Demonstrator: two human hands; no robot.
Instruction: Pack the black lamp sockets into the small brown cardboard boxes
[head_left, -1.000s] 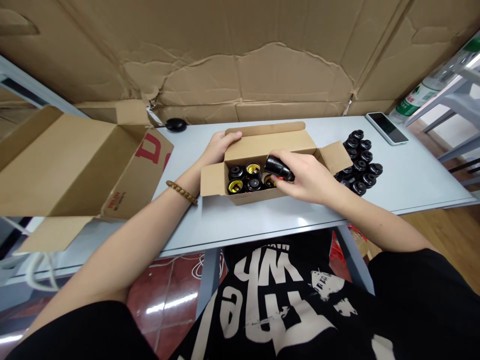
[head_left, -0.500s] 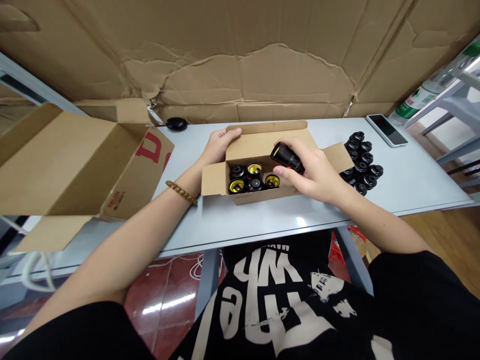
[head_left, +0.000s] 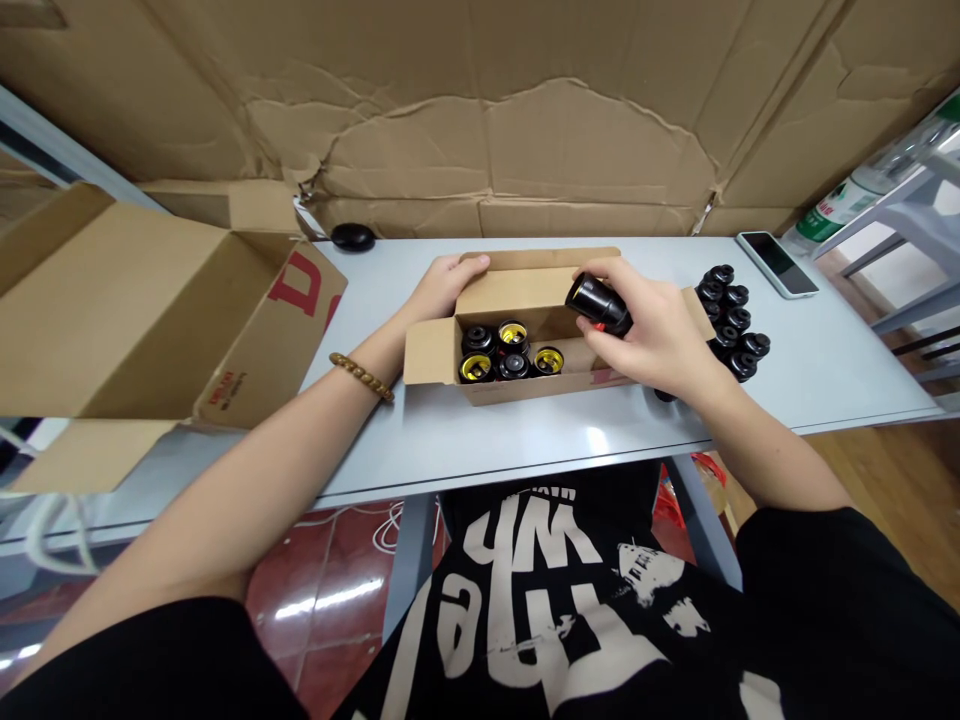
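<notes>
The right hand (head_left: 660, 335) is closed around a black socket (head_left: 598, 303). It holds the socket tipped on its side, just above the right part of the small box (head_left: 517, 385), near the middle of the frame. The left hand (head_left: 446, 285) grips the back left corner of the small box, with its fingers curled over the top edge. A bead bracelet (head_left: 362, 375) sits on the left wrist.

Inside the small box, on its left side, stand more sockets (head_left: 506, 355). They are packed close together, and some show gold inside.

To the right of the box, a pile of black sockets (head_left: 731, 320) lies on the tabletop (head_left: 525, 440). Part of the pile is hidden behind the right hand. A phone (head_left: 776, 263) lies flat in the upper right. A big open box (head_left: 142, 310) sits at the left of the frame. A small black round thing (head_left: 352, 236) rests at the back of the tabletop.
</notes>
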